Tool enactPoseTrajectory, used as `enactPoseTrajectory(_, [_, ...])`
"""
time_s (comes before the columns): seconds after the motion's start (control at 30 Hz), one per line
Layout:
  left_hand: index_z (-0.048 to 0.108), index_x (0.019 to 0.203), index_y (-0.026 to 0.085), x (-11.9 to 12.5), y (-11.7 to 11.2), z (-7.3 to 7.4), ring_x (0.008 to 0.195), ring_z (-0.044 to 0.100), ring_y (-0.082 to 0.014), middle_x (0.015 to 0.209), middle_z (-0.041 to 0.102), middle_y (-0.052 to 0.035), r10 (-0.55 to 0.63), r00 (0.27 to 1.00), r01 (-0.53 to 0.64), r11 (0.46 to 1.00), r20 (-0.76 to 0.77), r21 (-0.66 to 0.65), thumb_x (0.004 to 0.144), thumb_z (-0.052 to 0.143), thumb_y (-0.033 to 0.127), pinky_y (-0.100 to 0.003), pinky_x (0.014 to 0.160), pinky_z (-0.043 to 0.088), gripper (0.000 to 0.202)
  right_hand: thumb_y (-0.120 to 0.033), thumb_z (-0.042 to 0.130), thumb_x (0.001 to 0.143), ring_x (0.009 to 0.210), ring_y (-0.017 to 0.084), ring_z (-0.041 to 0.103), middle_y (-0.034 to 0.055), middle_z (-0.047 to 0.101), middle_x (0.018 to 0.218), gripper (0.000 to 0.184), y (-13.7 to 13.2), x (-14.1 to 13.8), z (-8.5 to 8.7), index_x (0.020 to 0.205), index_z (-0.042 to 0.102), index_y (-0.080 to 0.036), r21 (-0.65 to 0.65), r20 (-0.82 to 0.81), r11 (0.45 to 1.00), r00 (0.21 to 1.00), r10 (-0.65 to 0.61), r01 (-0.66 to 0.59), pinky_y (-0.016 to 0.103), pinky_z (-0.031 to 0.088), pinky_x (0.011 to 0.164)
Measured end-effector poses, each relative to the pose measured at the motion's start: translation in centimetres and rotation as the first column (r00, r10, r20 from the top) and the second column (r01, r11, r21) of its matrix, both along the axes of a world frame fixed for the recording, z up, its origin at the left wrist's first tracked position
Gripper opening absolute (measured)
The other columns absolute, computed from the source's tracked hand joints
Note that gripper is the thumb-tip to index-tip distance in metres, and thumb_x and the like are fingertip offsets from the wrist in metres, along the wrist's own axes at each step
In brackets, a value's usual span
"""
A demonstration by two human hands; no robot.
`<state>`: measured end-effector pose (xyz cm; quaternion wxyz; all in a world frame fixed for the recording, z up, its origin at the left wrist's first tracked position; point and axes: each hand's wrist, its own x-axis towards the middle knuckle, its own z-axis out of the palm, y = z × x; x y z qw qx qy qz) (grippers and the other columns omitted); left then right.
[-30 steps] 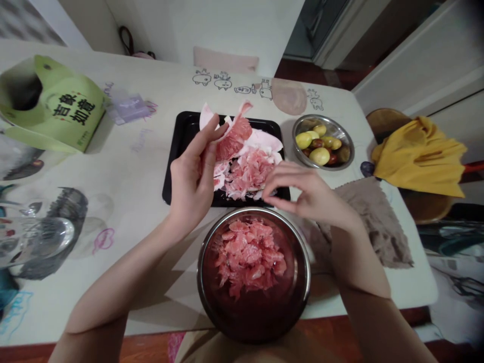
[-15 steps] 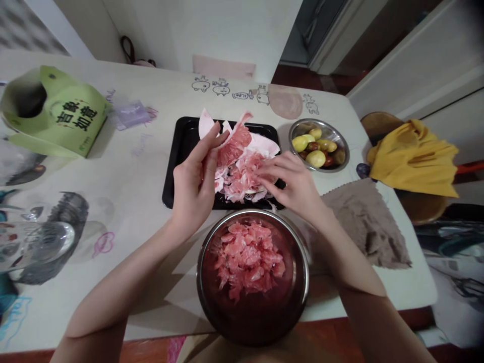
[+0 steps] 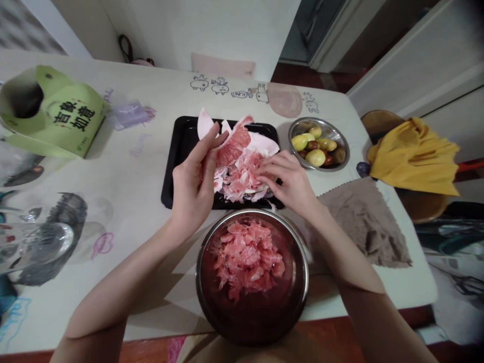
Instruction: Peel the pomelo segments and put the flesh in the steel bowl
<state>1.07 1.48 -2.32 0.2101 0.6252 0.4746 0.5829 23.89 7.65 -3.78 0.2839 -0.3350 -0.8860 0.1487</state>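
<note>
My left hand (image 3: 194, 184) holds a pink pomelo segment (image 3: 233, 145) by its pale membrane above the black tray (image 3: 177, 159). My right hand (image 3: 289, 184) rests on the pile of pink peel and membrane scraps (image 3: 244, 179) in the tray, its fingers bent and pressed together on the scraps. In front of me stands a large steel bowl (image 3: 298, 262) with peeled pink pomelo flesh (image 3: 247, 257) in it.
A small steel bowl of yellow and red fruits (image 3: 318, 144) stands right of the tray. A brown cloth (image 3: 365, 222) lies at the right, a green printed box (image 3: 53, 116) at the far left. A yellow cloth (image 3: 414, 156) lies on a stool beyond the table's edge.
My right hand has moved from above the bowl's rim forward and down onto the scrap pile in the tray. My left hand keeps the segment in much the same place.
</note>
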Motion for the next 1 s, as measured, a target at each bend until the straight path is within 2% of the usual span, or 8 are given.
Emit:
enactPoseTrajectory(0.23, [0.055,0.145,0.028,0.0,0.0,0.0,0.14,0.059,-0.0276,0.14,0.069,-0.0073,-0.025,1.0,0.025,1.0,0.003,0.011,0.107,0.044,0.043,-0.049,0.122,0.046,0.042,-0.031,0.061,0.099,0.094,0.025,0.061,0.0059,0.077,0.098,0.014,0.1,0.2,0.5,0.097,0.072,-0.023,-0.01,-0.04,1.0,0.999,-0.024,0.024,0.042,0.047,0.089])
enactPoseTrajectory(0.43, [0.055,0.145,0.025,0.1,-0.1,0.3,0.139,0.059,-0.0282,0.14,0.068,-0.0086,-0.032,0.999,0.033,0.999,0.034,-0.021,0.106,0.046,0.044,-0.048,0.121,0.045,0.044,-0.034,0.062,0.099,0.087,0.022,0.063,0.0039,0.075,0.092,0.013,0.1,0.3,0.5,0.096,0.07,-0.024,-0.036,-0.1,0.999,0.995,0.019,-0.022,0.038,0.049,0.085])
enactPoseTrajectory(0.6, [0.053,0.148,0.027,0.1,-0.2,0.3,0.139,0.059,-0.0263,0.141,0.068,-0.0069,-0.042,0.998,0.043,0.998,0.044,-0.043,0.107,0.044,0.045,-0.045,0.122,0.045,0.045,-0.031,0.058,0.101,0.091,0.022,0.064,0.0048,0.074,0.096,0.013,0.0,0.1,0.5,0.099,0.068,-0.023,-0.056,-0.128,0.995,0.989,0.078,-0.086,0.039,0.048,0.09])
enactPoseTrajectory(0.73, [0.057,0.143,0.026,0.1,-0.2,0.2,0.134,0.063,-0.0231,0.139,0.069,-0.0061,-0.04,0.999,0.042,0.998,0.03,-0.048,0.108,0.045,0.032,-0.041,0.117,0.049,0.037,-0.033,0.063,0.099,0.088,0.02,0.064,0.0033,0.075,0.095,0.011,-0.2,-0.2,0.7,0.1,0.07,-0.024,-0.076,-0.214,0.997,0.977,0.017,-0.034,0.037,0.05,0.085])
enactPoseTrajectory(0.9, [0.074,0.119,0.025,0.6,-0.2,-0.4,0.128,0.067,-0.0218,0.133,0.072,-0.0059,-0.086,0.993,0.08,0.994,-0.084,-0.073,0.104,0.044,0.015,-0.044,0.115,0.051,0.035,-0.031,0.07,0.094,0.085,0.018,0.065,0.0008,0.074,0.09,0.006,-0.9,-1.3,1.3,0.093,0.07,-0.025,-0.071,-0.373,0.993,0.921,-0.114,0.094,0.034,0.052,0.08])
enactPoseTrajectory(1.0, [0.074,0.122,0.025,1.0,-0.3,-1.0,0.128,0.067,-0.0207,0.136,0.071,-0.0067,-0.098,0.979,0.093,0.995,-0.178,-0.034,0.101,0.042,0.008,-0.045,0.114,0.053,0.042,-0.027,0.072,0.092,0.083,0.017,0.064,-0.0011,0.073,0.088,0.002,-1.4,-2.1,1.5,0.093,0.071,-0.026,-0.042,-0.423,0.988,0.893,-0.152,0.148,0.033,0.052,0.08])
